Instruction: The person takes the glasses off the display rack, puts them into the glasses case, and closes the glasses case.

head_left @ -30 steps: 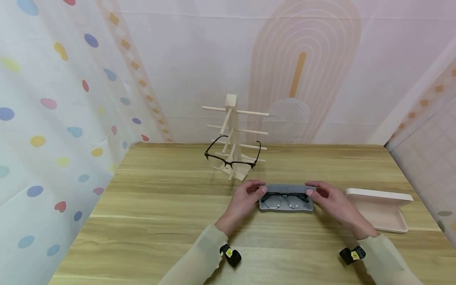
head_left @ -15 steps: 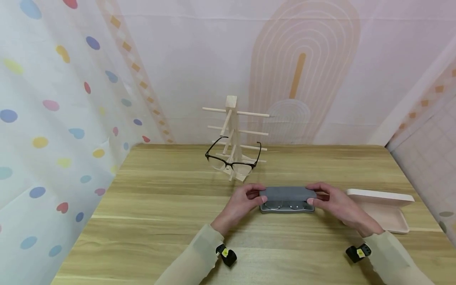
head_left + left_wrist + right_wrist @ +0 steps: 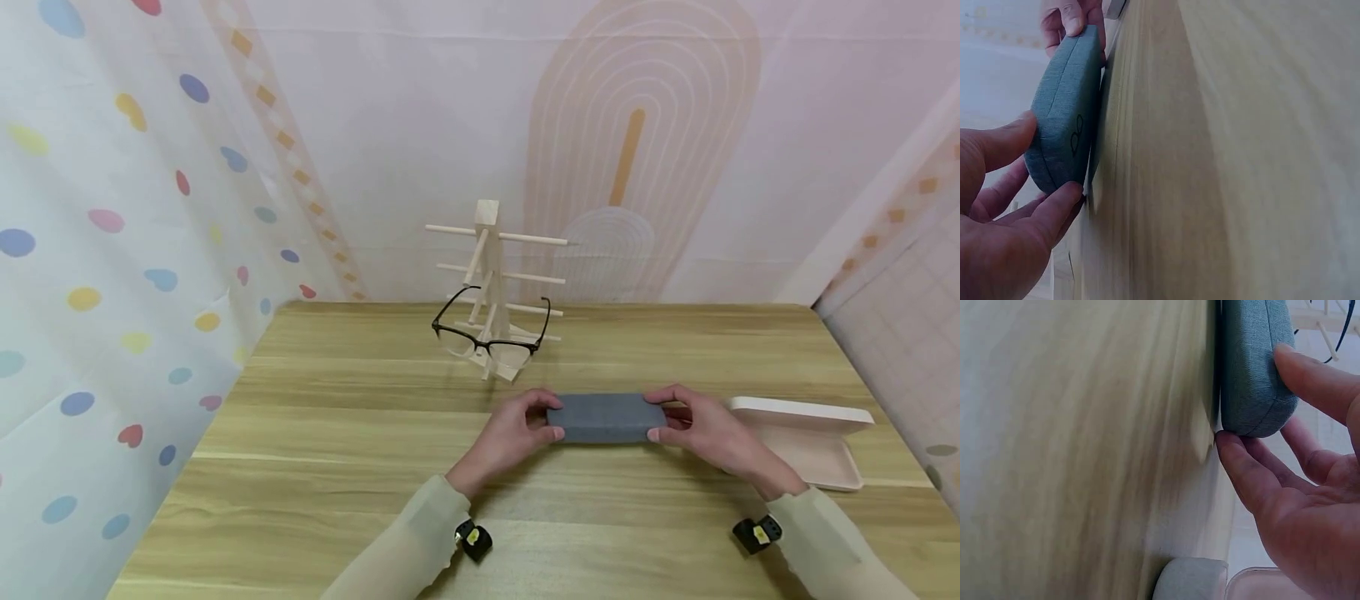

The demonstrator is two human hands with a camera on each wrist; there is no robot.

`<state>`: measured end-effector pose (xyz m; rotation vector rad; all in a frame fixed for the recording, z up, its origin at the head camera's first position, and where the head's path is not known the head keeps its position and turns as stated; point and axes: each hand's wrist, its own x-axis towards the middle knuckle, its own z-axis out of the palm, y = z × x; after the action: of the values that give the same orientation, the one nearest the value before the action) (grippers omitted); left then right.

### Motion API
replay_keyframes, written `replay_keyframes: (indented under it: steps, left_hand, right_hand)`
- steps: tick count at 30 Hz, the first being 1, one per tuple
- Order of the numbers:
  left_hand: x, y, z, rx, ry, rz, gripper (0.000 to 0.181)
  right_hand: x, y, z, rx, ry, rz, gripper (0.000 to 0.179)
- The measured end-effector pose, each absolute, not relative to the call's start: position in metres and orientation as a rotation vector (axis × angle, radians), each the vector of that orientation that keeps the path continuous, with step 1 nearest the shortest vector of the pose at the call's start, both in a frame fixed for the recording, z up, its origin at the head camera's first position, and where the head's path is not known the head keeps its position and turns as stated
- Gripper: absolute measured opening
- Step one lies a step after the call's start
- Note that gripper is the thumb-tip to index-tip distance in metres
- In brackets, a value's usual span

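A grey-blue glasses case point(image 3: 606, 418) lies closed on the wooden table, fabric-covered, with a small dark glasses mark on its side point(image 3: 1077, 134). My left hand point(image 3: 517, 429) grips its left end between thumb and fingers. At the opposite end, my right hand point(image 3: 701, 433) pinches the case point(image 3: 1254, 369) the same way, thumb on one face and fingertips at the lower edge. The black-framed glasses seen inside earlier are now hidden by the lid.
Behind the case stands a wooden eyeglass rack point(image 3: 487, 215) with several pegs. Another pair of black-framed glasses point(image 3: 486, 343) hangs low on it. To the right, beyond my right hand, a pale pink case point(image 3: 806, 454) lies open. A patterned curtain point(image 3: 405, 125) backs the table.
Both hands have swung the grey-blue lid forward and down, from open to half over the glasses to closed. The rack and the pink case have stayed put.
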<state>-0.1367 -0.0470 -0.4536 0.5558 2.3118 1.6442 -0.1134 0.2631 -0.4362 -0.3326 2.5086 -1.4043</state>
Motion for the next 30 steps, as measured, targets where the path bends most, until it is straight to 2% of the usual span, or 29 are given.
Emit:
replay_keyframes:
  steps: [5,11,16,22,30]
  left_hand:
    - [-0.135,-0.044,-0.455,0.546,2.302,1.668,0.032]
    - [-0.130,-0.040,-0.452,0.557,2.366,1.581,0.047]
    - [-0.120,-0.039,-0.442,0.545,2.492,1.433,0.056]
    - [-0.104,-0.038,-0.428,0.551,2.670,1.311,0.053]
    - [-0.089,-0.058,-0.421,0.583,2.822,1.224,0.041]
  right_hand:
    - [-0.113,0.259,-0.439,-0.376,2.549,-1.405,0.048]
    - [-0.107,0.256,-0.439,-0.432,2.722,-1.279,0.045]
    - [-0.094,0.255,-0.432,-0.348,2.754,-1.312,0.045]
    - [-0.086,0.255,-0.423,-0.267,2.777,-1.382,0.038]
    - [-0.078,0.244,-0.417,-0.378,2.770,-1.552,0.032]
